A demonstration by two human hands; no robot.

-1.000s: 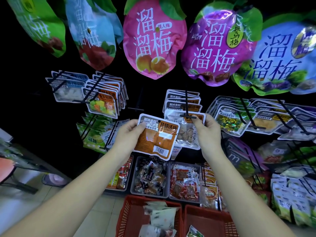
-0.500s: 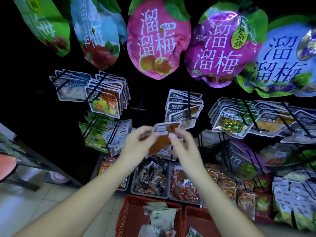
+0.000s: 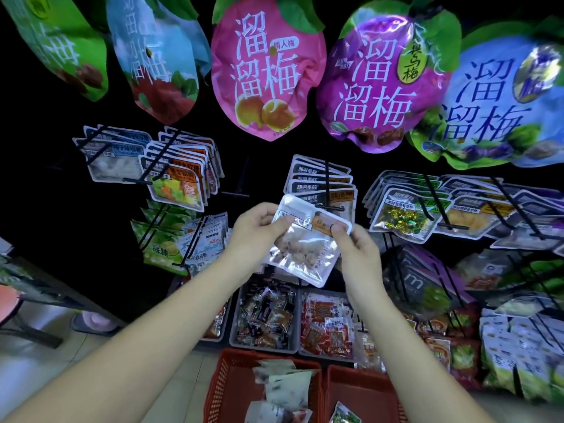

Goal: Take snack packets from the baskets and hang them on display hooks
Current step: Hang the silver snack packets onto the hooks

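Both hands hold one clear snack packet (image 3: pixel 305 242) just below a black hook (image 3: pixel 331 206) full of packets: left hand (image 3: pixel 259 230) pinches its upper left edge, right hand (image 3: pixel 354 248) its upper right corner. Two red baskets (image 3: pixel 225 380) sit below, at the bottom edge

You hold the snack packet (image 3: pixel 305 242) between your left hand (image 3: pixel 259 230) and your right hand (image 3: pixel 357 251). It is just in front of the stack of packets (image 3: pixel 308 186) on the middle hook (image 3: pixel 327 184), and a little lower. The left group of packets (image 3: pixel 177 178) and the right group of packets (image 3: pixel 406 209) hang on either side of this stack. Above them all hangs a row of large bags (image 3: pixel 268 71). Below your hands, trays (image 3: pixel 262 348) stand side by side. Nearest to you, the left basket (image 3: pixel 225 383), with loose packets (image 3: pixel 283 389) in it, is just beside the right basket (image 3: pixel 360 392).
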